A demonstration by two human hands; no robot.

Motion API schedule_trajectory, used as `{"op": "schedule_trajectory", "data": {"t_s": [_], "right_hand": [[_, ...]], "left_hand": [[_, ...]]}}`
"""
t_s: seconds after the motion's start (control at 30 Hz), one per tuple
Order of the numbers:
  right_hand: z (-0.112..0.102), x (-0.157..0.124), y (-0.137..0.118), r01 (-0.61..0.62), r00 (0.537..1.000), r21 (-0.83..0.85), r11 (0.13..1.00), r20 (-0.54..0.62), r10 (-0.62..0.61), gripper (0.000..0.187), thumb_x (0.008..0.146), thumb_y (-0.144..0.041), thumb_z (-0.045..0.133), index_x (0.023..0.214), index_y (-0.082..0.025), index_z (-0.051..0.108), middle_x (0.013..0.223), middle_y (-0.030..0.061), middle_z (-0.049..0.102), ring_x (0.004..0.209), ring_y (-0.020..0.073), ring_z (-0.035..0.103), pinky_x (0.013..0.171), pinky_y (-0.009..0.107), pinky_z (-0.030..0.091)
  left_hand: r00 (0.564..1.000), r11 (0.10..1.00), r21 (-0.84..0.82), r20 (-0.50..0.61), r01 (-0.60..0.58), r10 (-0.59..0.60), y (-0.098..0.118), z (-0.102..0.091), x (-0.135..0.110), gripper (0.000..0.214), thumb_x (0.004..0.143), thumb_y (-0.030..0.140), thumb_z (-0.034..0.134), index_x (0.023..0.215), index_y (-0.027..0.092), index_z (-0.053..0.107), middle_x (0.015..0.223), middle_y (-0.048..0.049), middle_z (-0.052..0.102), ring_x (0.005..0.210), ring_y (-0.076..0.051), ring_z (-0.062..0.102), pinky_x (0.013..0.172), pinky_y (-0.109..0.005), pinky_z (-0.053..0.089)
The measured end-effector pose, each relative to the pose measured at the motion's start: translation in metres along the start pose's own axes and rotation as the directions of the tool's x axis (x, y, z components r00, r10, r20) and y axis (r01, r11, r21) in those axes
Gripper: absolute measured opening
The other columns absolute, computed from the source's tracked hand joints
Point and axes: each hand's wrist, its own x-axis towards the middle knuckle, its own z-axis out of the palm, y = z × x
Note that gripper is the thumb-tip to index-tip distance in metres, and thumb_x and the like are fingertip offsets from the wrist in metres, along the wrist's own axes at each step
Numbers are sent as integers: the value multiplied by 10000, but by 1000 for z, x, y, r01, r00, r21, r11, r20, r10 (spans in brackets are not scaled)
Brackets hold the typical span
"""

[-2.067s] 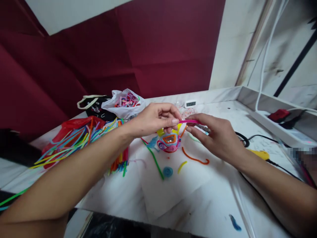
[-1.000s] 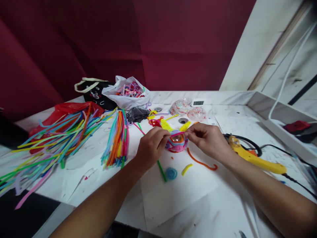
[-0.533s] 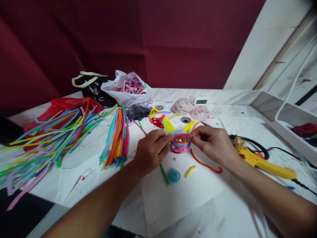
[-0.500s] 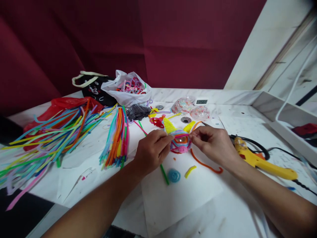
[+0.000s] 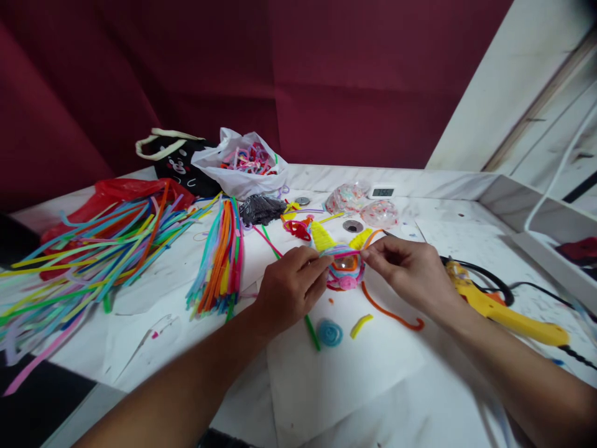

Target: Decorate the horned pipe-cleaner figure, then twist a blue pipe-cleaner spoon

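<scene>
Pinching pink pipe cleaner (image 5: 347, 254) ends: left hand (image 5: 291, 289), right hand (image 5: 410, 274) | across woven figure (image 5: 345, 274) | clock (image 5: 382, 191) digits unreadable

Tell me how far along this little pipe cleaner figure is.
Done: the figure already has a wrapped multicoloured body and two yellow ears. In hand: the left hand and right hand pinch a pink strand stretched across its top. Left: an orange curl, a blue coil and a yellow bit lie loose on the paper, unattached.
</scene>
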Motion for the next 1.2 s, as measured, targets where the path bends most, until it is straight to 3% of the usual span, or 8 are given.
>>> {"op": "schedule_trajectory", "data": {"t_s": [0.27, 0.47, 0.63, 0.7, 0.8, 0.9, 1.03, 1.2], "right_hand": [[-12, 2, -4, 147, 989, 136, 980, -29, -145, 208, 852, -397, 653, 843, -191, 680, 762, 15, 661, 668, 134, 545, 606, 259, 411], [-13, -4, -17, 409, 912, 30, 912, -63, -406, 71, 875, -257, 653, 849, -201, 687, 794, 13, 691, 738, 135, 608, 696, 264, 457], [-14, -4, -16, 483, 876, 61, 874, -39, -481, 40, 869, -207, 659, 866, -191, 695, 805, 15, 695, 736, 117, 609, 688, 246, 464], [-16, -3, -16, 428, 902, 152, 891, -7, -432, 59, 858, -244, 679, 850, -192, 705, 788, 13, 691, 717, 113, 602, 667, 238, 464], [-20, -3, -18, 197, 959, 307, 931, 137, -248, 180, 818, -363, 715, 807, -184, 732, 680, 3, 644, 569, 90, 520, 498, 217, 398], [-22, -4, -20, 16, 934, 381, 924, 325, -151, 251, 791, -423, 723, 819, -179, 772, 648, 6, 629, 504, 68, 446, 420, 204, 306], [-21, -3, -21, -74, 885, 437, 897, 443, -142, 247, 795, -401, 716, 862, -177, 794, 665, 19, 672, 538, 77, 494, 470, 199, 378], [-20, -2, -20, -73, 896, 413, 908, 427, -122, 256, 790, -402, 723, 926, -198, 797, 748, 36, 739, 616, 122, 604, 578, 241, 503]], "left_hand": [[987, 977, -152, -36, 150, -157, 6, -3, 2, 216, 909, 236, 584, 1094, 165, 669, 867, -47, 703, 757, -120, 649, 724, -235, 541], [934, 853, -390, 61, 347, -352, 14, -10, 5, 193, 893, 280, 625, 1036, 185, 712, 764, -7, 730, 568, -76, 610, 541, -174, 476], [907, 759, -511, 115, 404, -406, 16, -9, 4, 135, 884, 233, 630, 946, 167, 729, 681, 8, 710, 459, -56, 550, 486, -172, 459], [906, 753, -520, 111, 402, -408, 15, -9, 4, 121, 870, 216, 649, 950, 165, 724, 650, 19, 690, 472, -58, 563, 491, -165, 462], [946, 841, -446, 38, 304, -322, 14, -10, 5, 96, 853, 155, 661, 933, 158, 715, 731, 5, 717, 564, -61, 611, 542, -152, 481], [987, 937, -325, -54, 123, -149, 13, -12, 6, 86, 857, 100, 637, 914, 132, 692, 832, -31, 737, 717, -80, 664, 658, -156, 524], [997, 976, -216, -80, -18, 0, 12, -12, 4, 106, 881, 89, 597, 956, 126, 662, 900, -58, 724, 846, -99, 679, 771, -181, 551], [992, 985, -161, -113, -69, 51, 10, -10, 2, 123, 878, 91, 605, 982, 142, 646, 910, -49, 717, 847, -97, 676, 793, -193, 558]]}}
